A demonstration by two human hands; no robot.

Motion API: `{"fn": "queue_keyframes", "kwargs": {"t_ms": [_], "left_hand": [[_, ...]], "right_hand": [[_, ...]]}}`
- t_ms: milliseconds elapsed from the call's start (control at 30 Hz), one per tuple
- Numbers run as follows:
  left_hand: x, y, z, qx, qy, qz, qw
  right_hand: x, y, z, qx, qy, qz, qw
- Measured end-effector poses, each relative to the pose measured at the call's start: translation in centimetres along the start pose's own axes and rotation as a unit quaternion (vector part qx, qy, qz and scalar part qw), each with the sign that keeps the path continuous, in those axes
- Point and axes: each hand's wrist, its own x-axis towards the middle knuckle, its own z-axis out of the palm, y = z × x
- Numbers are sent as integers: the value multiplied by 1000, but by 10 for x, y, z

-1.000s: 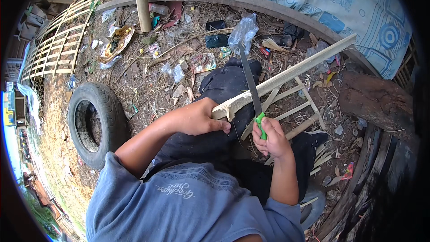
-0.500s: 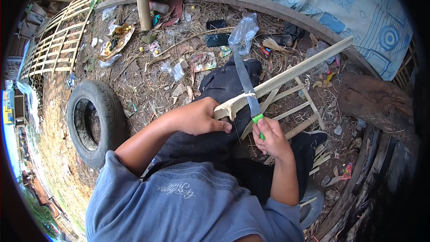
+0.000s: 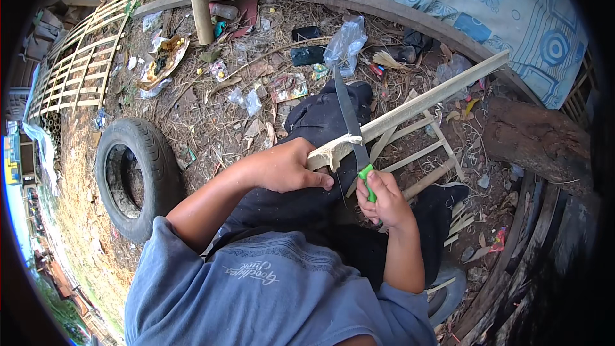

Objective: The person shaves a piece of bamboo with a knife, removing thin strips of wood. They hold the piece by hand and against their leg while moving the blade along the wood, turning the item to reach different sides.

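Observation:
My left hand [image 3: 300, 168] is closed round the near end of a long pale bamboo strip [image 3: 423, 104], which slants up to the right across my legs. In my right hand [image 3: 385, 200] is the green handle of a long knife [image 3: 348, 110]. Its grey blade points away from me and lies across the strip, a short way beyond my left hand. A raised curl of shaved bamboo [image 3: 354, 140] sits at the blade's edge. More frayed shavings [image 3: 332, 157] hang from the strip beside my left fingers.
An old tyre [image 3: 146, 173] lies at the left. Beneath the strip, right of my legs, is a bamboo lattice [image 3: 410, 163]. A thick log [image 3: 537, 144] lies at the right. Two dark phone-like slabs [image 3: 308, 56], a plastic bag [image 3: 346, 41] and litter lie ahead, below a bamboo post [image 3: 202, 6].
The knife has slid slightly along the strip toward my left hand, and my right hand has shifted a little left. The shaved curl at the blade looks bigger. My left hand stays nearly still.

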Motion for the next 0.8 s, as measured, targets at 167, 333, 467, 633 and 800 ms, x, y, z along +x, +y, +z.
{"fn": "queue_keyframes", "kwargs": {"t_ms": [167,333,467,633,800], "left_hand": [[1,11,0,10,-18,-20,1000],[5,0,6,7,-33,10,999],[5,8,7,1,-50,-17,999],[5,7,6,-7,-51,-14,999],[8,-9,10,-3,-31,80,996]], "right_hand": [[-2,10,20,-193,134,-122,964],[-11,10,11,-45,70,-20,996],[-14,11,2,-12,33,-10,999],[-14,11,13,24,56,-9,998],[-9,23,27,-178,153,-122,964]]}}
